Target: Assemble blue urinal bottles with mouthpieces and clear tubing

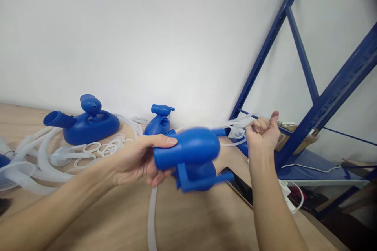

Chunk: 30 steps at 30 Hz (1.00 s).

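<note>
My left hand is closed around a blue hollow plastic piece, its thumb on top and fingers below. The piece has a wide round mouth toward my hand, a bulb-shaped body, a narrow nozzle pointing right and an angled bar underneath; motion blurs its right side. Off to the right, apart from it, my right hand is raised with curled fingers and the thumb up. Whatever those fingers hold, if anything, is too small to make out. White tubing runs down the table below the blue piece.
A blue handled bottle with a wide spout stands left, another blue bottle by the wall. White rings and thick hoses lie left. A phone rests near my right forearm, beside a blue metal rack.
</note>
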Each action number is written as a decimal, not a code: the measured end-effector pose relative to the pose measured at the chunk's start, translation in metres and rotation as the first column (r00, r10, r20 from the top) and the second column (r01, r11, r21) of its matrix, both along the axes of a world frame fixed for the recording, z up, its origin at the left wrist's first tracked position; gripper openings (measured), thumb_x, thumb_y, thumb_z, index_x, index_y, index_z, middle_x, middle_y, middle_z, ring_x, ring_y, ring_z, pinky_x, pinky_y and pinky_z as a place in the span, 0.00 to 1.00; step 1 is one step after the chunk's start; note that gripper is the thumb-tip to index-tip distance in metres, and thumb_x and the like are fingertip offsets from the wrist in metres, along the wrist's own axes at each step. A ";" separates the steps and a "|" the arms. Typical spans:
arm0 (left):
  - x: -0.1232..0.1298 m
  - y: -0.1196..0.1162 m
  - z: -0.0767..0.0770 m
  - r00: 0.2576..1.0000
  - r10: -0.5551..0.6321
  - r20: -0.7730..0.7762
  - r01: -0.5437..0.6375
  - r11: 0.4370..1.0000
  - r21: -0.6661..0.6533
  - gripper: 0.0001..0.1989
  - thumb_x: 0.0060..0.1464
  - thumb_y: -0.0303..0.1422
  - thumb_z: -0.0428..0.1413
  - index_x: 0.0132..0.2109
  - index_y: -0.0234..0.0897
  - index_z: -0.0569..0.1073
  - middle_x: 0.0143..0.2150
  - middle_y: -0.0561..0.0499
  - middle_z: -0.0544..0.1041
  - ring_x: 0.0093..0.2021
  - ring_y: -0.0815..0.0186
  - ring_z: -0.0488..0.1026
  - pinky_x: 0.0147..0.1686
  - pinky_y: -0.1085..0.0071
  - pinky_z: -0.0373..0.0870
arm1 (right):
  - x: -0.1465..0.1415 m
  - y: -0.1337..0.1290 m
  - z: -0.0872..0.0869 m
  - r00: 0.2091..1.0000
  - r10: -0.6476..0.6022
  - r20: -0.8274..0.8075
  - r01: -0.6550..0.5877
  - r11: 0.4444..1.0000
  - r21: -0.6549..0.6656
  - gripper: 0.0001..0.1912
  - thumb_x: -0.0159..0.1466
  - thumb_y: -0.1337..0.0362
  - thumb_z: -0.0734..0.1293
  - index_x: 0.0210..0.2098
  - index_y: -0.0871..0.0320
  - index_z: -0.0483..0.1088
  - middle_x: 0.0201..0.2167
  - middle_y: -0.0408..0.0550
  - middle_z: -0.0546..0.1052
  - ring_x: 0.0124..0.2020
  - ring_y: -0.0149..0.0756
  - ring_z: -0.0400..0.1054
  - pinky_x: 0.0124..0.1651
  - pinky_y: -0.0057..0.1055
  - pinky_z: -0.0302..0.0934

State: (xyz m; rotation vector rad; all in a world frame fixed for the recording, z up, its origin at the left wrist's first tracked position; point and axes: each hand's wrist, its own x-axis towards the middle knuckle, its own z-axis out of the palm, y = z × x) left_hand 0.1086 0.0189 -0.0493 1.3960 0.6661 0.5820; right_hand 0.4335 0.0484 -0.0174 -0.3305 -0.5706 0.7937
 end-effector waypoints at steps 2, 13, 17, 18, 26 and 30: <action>-0.006 0.003 0.008 0.986 0.166 -0.032 -0.149 0.942 0.300 0.26 0.50 0.50 0.60 0.50 0.37 0.76 0.25 0.49 0.78 0.20 0.62 0.73 0.20 0.68 0.70 | 0.003 -0.003 -0.011 0.993 0.019 0.113 -0.020 1.000 0.004 0.06 0.72 0.61 0.66 0.37 0.51 0.71 0.17 0.29 0.51 0.11 0.20 0.41 0.14 0.17 0.43; 0.052 0.047 -0.065 0.783 0.575 -0.237 -0.126 0.520 0.845 0.30 0.56 0.51 0.60 0.60 0.39 0.74 0.50 0.40 0.83 0.49 0.44 0.81 0.45 0.57 0.75 | -0.033 0.021 -0.130 0.473 0.141 0.870 0.237 0.930 -0.279 0.17 0.55 0.50 0.77 0.37 0.54 0.78 0.34 0.46 0.79 0.41 0.42 0.72 0.45 0.36 0.66; 0.076 0.051 -0.069 0.789 0.598 -0.142 -0.207 0.477 0.854 0.31 0.58 0.51 0.59 0.62 0.41 0.70 0.52 0.39 0.81 0.49 0.45 0.81 0.43 0.60 0.73 | -0.030 0.018 -0.144 0.445 0.204 0.872 0.201 0.926 -0.319 0.19 0.60 0.44 0.72 0.39 0.53 0.78 0.31 0.46 0.80 0.34 0.42 0.72 0.38 0.36 0.66; 0.080 0.052 -0.069 0.785 0.602 -0.144 -0.207 0.474 0.856 0.33 0.57 0.53 0.59 0.62 0.40 0.69 0.52 0.38 0.81 0.48 0.44 0.81 0.43 0.59 0.73 | -0.030 0.017 -0.146 0.451 0.203 0.869 0.201 0.926 -0.320 0.20 0.60 0.43 0.72 0.38 0.53 0.77 0.30 0.45 0.80 0.32 0.41 0.71 0.36 0.35 0.66; 0.055 0.074 -0.047 0.847 0.377 -0.375 0.086 0.598 0.797 0.41 0.61 0.64 0.43 0.69 0.43 0.65 0.68 0.37 0.70 0.68 0.43 0.67 0.62 0.52 0.63 | -0.017 0.016 -0.159 0.514 0.147 0.845 0.230 0.925 -0.301 0.23 0.55 0.44 0.77 0.36 0.54 0.73 0.30 0.47 0.80 0.34 0.43 0.75 0.39 0.36 0.69; 0.021 0.090 -0.036 0.789 0.314 -0.527 0.206 0.674 0.709 0.36 0.58 0.62 0.48 0.58 0.40 0.76 0.59 0.37 0.78 0.60 0.45 0.74 0.58 0.54 0.69 | -0.007 0.016 -0.164 0.543 0.033 0.839 0.319 0.916 -0.243 0.21 0.59 0.46 0.75 0.43 0.53 0.73 0.36 0.48 0.78 0.40 0.44 0.75 0.48 0.39 0.69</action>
